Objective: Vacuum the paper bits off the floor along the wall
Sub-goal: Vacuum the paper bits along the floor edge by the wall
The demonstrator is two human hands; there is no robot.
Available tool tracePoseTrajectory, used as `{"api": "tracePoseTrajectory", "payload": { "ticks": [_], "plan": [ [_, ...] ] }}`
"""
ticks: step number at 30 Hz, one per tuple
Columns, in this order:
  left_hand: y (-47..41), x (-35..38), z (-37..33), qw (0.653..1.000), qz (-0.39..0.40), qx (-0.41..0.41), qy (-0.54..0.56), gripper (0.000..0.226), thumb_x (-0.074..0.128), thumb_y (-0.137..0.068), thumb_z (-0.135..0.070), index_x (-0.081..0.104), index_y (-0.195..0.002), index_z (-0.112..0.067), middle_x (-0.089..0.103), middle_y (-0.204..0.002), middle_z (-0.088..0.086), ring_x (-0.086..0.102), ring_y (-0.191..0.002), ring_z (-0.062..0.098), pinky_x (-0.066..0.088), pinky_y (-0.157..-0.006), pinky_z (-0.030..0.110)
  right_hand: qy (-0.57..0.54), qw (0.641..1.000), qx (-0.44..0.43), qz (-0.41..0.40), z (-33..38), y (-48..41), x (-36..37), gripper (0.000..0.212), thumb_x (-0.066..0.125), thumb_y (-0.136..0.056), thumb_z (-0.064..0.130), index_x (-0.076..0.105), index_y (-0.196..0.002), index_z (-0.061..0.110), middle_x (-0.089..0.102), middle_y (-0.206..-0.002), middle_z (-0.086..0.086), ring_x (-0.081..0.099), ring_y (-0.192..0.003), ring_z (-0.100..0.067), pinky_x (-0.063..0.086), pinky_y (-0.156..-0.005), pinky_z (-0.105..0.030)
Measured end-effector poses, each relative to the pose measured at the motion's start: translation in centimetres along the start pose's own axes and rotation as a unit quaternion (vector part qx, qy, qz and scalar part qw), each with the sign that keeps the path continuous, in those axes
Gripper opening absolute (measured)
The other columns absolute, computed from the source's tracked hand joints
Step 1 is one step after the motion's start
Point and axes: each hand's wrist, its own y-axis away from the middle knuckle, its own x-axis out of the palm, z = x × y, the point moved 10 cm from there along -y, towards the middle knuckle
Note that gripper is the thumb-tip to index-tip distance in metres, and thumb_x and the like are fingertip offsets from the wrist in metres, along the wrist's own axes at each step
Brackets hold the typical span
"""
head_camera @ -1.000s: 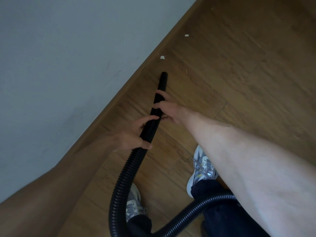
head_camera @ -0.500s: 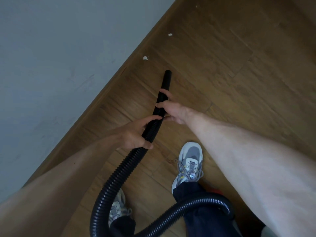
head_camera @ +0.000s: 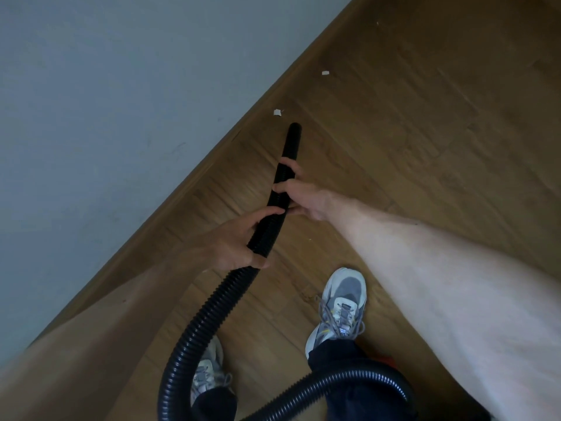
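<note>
A black ribbed vacuum hose (head_camera: 212, 308) curves up from the bottom of the view and ends in a smooth nozzle (head_camera: 294, 138) pointing at the wall's foot. My left hand (head_camera: 239, 241) grips the hose lower down, and my right hand (head_camera: 299, 196) grips it just behind the nozzle. One white paper bit (head_camera: 277, 112) lies a short way beyond the nozzle tip, close to the skirting. A second paper bit (head_camera: 325, 73) lies farther along, and a tiny speck (head_camera: 377, 23) farther still.
A pale grey wall (head_camera: 121, 101) fills the upper left, with a wooden skirting (head_camera: 212, 153) running diagonally. Wood-plank floor (head_camera: 425, 132) spreads to the right. My two grey trainers (head_camera: 343, 305) stand behind the hose; something orange (head_camera: 385, 360) shows near the hose loop.
The nozzle tip has closed in on the nearest paper bit. My right foot stepped forward along the wall. Both hands kept their grip on the hose.
</note>
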Motion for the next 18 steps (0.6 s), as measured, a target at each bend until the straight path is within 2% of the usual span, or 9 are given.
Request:
{"api": "tracePoseTrajectory", "payload": {
  "ticks": [3, 6, 9, 13, 14, 17, 18],
  "plan": [
    [-0.1, -1.1, 0.5, 1.000, -0.020, 0.000, -0.007, 0.098, 0.081, -0.077, -0.006, 0.028, -0.144, -0.054, 0.047, -0.129, -0.013, 0.046, -0.116, 0.005, 0.048, -0.094, 0.027, 0.017, 1.000, -0.003, 0.005, 0.9, -0.4, 0.7, 0.067, 0.053, -0.095, 0.003, 0.034, -0.145, 0.044, 0.047, -0.139, -0.006, 0.058, -0.102, -0.019, 0.058, -0.065, -0.028],
    [0.0, -1.7, 0.8, 1.000, -0.027, -0.009, -0.003, 0.098, 0.081, -0.077, -0.007, 0.028, -0.142, -0.059, 0.047, -0.126, -0.013, 0.048, -0.112, 0.006, 0.050, -0.099, 0.039, 0.024, 1.000, -0.003, 0.015, 1.6, -0.8, 1.4, 0.068, 0.053, -0.095, 0.002, 0.032, -0.147, 0.042, 0.048, -0.138, -0.006, 0.059, -0.096, -0.017, 0.058, -0.065, -0.028],
    [0.3, -2.3, 0.6, 0.999, -0.031, -0.008, 0.005, 0.097, 0.080, -0.078, -0.005, 0.028, -0.141, -0.057, 0.044, -0.117, -0.018, 0.049, -0.104, 0.004, 0.053, -0.094, 0.035, 0.027, 0.999, -0.006, 0.025, 2.2, -1.2, 2.1, 0.069, 0.054, -0.095, 0.003, 0.032, -0.147, 0.042, 0.048, -0.139, -0.006, 0.060, -0.099, -0.018, 0.059, -0.065, -0.028],
    [0.6, -3.6, 0.3, 0.998, -0.061, 0.003, 0.002, 0.095, 0.077, -0.079, 0.001, 0.029, -0.145, -0.047, 0.041, -0.113, -0.026, 0.044, -0.113, 0.007, 0.046, -0.083, 0.015, 0.019, 0.999, -0.011, 0.035, 3.4, -1.6, 3.0, 0.068, 0.054, -0.095, 0.003, 0.032, -0.148, 0.041, 0.048, -0.140, -0.007, 0.060, -0.095, -0.016, 0.058, -0.057, -0.025],
    [0.6, -3.9, 0.3, 0.998, -0.066, 0.004, 0.000, 0.095, 0.077, -0.079, 0.002, 0.029, -0.146, -0.045, 0.042, -0.115, -0.025, 0.042, -0.117, 0.008, 0.046, -0.085, 0.015, 0.018, 0.999, -0.012, 0.035, 3.6, -1.6, 3.1, 0.068, 0.055, -0.095, 0.003, 0.032, -0.148, 0.040, 0.048, -0.140, -0.007, 0.060, -0.094, -0.016, 0.057, -0.055, -0.024],
    [0.5, -4.3, 0.2, 0.998, -0.067, 0.006, -0.017, 0.096, 0.078, -0.077, 0.000, 0.031, -0.146, -0.048, 0.045, -0.122, -0.021, 0.042, -0.122, 0.010, 0.045, -0.102, 0.032, 0.016, 0.999, -0.009, 0.038, 3.8, -1.6, 3.0, 0.068, 0.055, -0.095, 0.003, 0.033, -0.148, 0.040, 0.048, -0.140, -0.008, 0.061, -0.095, -0.018, 0.056, -0.052, -0.023],
    [0.4, -4.2, 0.1, 0.998, -0.066, 0.003, -0.017, 0.096, 0.078, -0.078, -0.001, 0.030, -0.145, -0.049, 0.044, -0.122, -0.023, 0.042, -0.122, 0.010, 0.044, -0.104, 0.034, 0.015, 0.999, -0.009, 0.036, 3.9, -1.7, 2.9, 0.068, 0.055, -0.096, 0.003, 0.033, -0.147, 0.041, 0.047, -0.141, -0.009, 0.061, -0.097, -0.019, 0.056, -0.053, -0.023]
  ]
}}
